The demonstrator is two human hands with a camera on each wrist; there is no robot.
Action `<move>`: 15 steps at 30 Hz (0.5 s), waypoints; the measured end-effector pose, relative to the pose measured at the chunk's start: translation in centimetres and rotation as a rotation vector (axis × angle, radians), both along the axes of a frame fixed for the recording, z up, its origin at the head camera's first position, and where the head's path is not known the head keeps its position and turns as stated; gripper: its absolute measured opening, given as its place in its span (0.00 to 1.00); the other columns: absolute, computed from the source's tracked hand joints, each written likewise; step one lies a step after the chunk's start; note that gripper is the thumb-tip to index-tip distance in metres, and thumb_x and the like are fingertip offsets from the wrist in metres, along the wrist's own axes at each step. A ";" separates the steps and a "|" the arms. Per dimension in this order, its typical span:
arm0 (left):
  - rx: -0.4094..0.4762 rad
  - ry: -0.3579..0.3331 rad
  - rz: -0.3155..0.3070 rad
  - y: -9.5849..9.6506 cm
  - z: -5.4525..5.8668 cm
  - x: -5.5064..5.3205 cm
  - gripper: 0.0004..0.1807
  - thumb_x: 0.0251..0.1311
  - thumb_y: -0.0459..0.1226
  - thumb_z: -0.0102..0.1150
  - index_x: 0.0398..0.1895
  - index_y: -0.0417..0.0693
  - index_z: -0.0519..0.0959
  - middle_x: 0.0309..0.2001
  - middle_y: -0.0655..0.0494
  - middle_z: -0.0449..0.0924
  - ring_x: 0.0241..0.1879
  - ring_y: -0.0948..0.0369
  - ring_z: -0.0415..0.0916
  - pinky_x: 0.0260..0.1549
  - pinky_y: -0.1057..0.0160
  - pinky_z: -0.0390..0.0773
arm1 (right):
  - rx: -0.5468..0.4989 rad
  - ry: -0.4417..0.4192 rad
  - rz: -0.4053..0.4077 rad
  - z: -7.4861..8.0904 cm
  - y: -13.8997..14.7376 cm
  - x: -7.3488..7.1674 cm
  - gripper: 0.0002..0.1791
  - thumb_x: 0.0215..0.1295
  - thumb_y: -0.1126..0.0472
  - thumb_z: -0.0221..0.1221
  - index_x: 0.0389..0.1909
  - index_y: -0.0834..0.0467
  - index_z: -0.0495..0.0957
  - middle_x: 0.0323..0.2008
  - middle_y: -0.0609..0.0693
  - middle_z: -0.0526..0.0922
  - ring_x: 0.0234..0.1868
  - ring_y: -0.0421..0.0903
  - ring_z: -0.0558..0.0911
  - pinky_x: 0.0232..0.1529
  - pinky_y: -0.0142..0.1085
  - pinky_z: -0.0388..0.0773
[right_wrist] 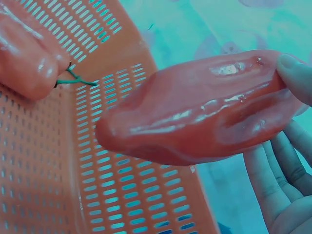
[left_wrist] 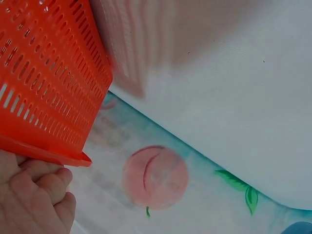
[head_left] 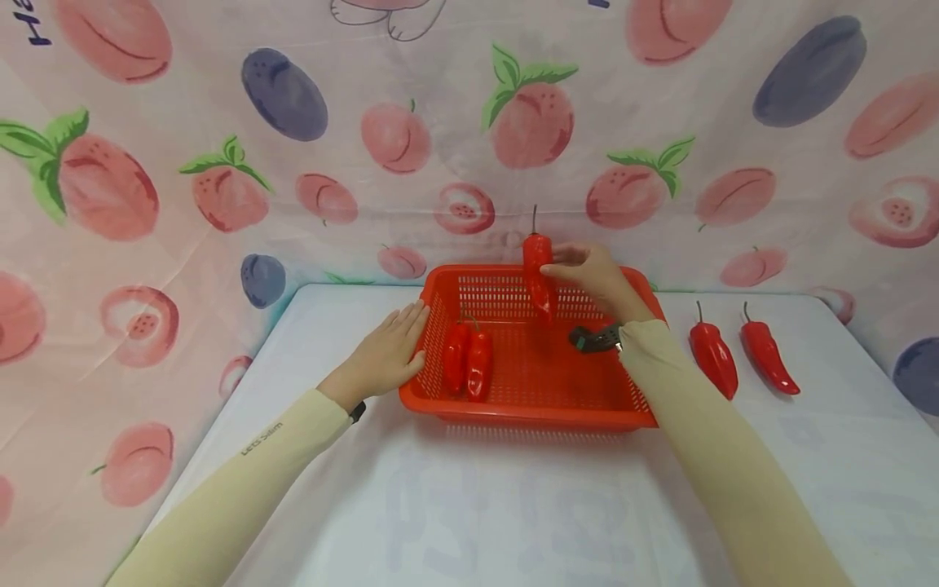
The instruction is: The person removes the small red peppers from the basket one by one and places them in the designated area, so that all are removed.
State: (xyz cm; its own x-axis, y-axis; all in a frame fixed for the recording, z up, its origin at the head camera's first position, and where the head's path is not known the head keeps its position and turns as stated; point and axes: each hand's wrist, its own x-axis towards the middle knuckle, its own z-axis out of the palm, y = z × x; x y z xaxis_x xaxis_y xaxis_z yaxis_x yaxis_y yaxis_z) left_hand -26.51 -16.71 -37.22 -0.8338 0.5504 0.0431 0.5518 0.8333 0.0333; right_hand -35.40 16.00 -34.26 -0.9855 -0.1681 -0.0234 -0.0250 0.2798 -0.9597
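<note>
My right hand pinches a red pepper between thumb and fingers, its dark stem up and its tip pointing down over the back of the red basket. In the right wrist view the held pepper is large, with the thumb on one side and fingers on the other. My left hand rests on the basket's left rim, fingers straight. In the left wrist view those fingers lie against the rim. Two peppers with green stems lie inside at the basket's left end.
To the right of the basket, two more red peppers lie side by side on the white table. A cloth with printed fruit hangs behind the table. A dark wrist camera sits below my right hand, over the basket.
</note>
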 end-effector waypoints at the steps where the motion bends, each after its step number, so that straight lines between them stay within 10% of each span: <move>1: -0.001 -0.002 0.002 0.0 0.0 0.0 0.36 0.65 0.42 0.40 0.71 0.31 0.48 0.73 0.38 0.48 0.73 0.46 0.46 0.72 0.49 0.48 | -0.001 0.003 -0.003 0.1 0.1 0.1 0.27 0.57 0.56 0.64 0.57 0.59 0.73 0.50 0.50 0.80 0.50 0.42 0.78 0.58 0.41 0.74; 15: 0.005 -0.011 0.010 0.0 0.0 -0.1 0.36 0.64 0.42 0.41 0.71 0.32 0.48 0.73 0.39 0.49 0.73 0.46 0.47 0.72 0.49 0.48 | 0.030 0.025 -0.050 1.4 0.8 1.8 0.28 0.56 0.53 0.65 0.56 0.61 0.74 0.49 0.48 0.80 0.47 0.39 0.78 0.56 0.37 0.75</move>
